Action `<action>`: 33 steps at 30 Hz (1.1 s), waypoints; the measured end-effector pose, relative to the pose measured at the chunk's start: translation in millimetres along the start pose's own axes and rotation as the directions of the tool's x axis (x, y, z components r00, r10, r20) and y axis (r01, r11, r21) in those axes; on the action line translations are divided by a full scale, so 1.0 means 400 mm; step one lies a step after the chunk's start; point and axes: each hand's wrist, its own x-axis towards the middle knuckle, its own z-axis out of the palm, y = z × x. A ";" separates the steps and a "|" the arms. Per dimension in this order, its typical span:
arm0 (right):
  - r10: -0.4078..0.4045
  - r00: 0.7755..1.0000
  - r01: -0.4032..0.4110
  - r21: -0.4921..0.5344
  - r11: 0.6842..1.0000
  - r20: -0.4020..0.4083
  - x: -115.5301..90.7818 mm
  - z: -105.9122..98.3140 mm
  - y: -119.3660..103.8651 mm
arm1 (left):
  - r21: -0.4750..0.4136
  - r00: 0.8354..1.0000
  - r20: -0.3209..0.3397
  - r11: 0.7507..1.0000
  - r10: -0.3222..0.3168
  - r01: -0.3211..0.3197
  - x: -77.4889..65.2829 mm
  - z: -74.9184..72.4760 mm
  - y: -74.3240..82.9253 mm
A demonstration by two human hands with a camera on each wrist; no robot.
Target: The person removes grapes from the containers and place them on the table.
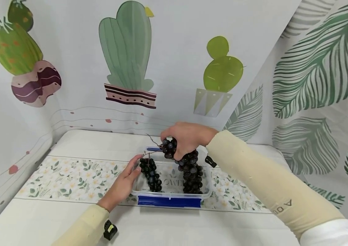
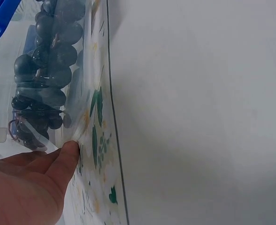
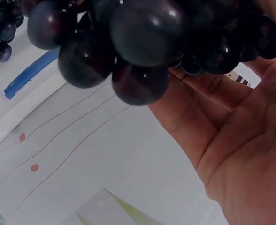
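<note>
My right hand (image 1: 189, 136) holds a bunch of dark grapes (image 1: 169, 149) from above, over the right half of a clear plastic box (image 1: 207, 191). A thin bare stem sticks out to the left of it. In the right wrist view large round grapes (image 3: 140, 82) lie against the curled fingers (image 3: 185, 115). Below the hand, dark grapes (image 1: 193, 179) reach down at the box's right end. A second bunch (image 1: 150, 174) lies along the left side inside. My left hand (image 1: 124, 181) rests at the left end wall, its fingers (image 2: 58, 171) fairly straight against the plastic.
A blue clip (image 1: 169, 201) runs along the box's front, and another blue clip (image 1: 154, 149) shows at the back. Beneath lies a floral strip (image 1: 78, 177) across the white table (image 1: 54, 218). A cloth printed with cacti (image 1: 174, 68) hangs behind.
</note>
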 end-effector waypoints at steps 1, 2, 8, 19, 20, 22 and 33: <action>0.003 1.000 -0.003 0.003 1.000 0.004 -0.003 0.000 0.002 | 0.002 1.000 -0.003 1.000 -0.001 0.001 0.002 0.002 -0.001; 0.005 1.000 -0.005 0.006 1.000 0.007 -0.007 0.001 0.003 | 0.004 1.000 -0.004 1.000 -0.003 0.003 0.004 0.004 -0.002; 0.018 0.999 -0.019 0.013 1.000 0.040 -0.021 -0.003 0.005 | -0.012 1.000 0.002 1.000 0.003 -0.003 0.003 0.004 -0.006; 0.042 0.997 -0.042 -0.001 0.999 0.064 -0.054 -0.012 0.030 | -0.027 1.000 0.009 1.000 0.001 -0.001 -0.003 0.002 0.000; 0.044 0.997 -0.044 0.001 0.999 0.068 -0.057 -0.014 0.032 | -0.028 1.000 0.008 1.000 0.000 0.000 -0.003 0.003 0.000; 0.047 0.996 -0.049 0.013 0.999 0.080 -0.063 -0.017 0.036 | -0.028 1.000 0.008 1.000 -0.001 0.002 -0.002 0.003 -0.002; 0.066 0.993 -0.068 0.011 0.998 0.098 -0.084 -0.027 0.056 | -0.022 1.000 0.006 1.000 -0.001 0.001 -0.004 0.004 0.005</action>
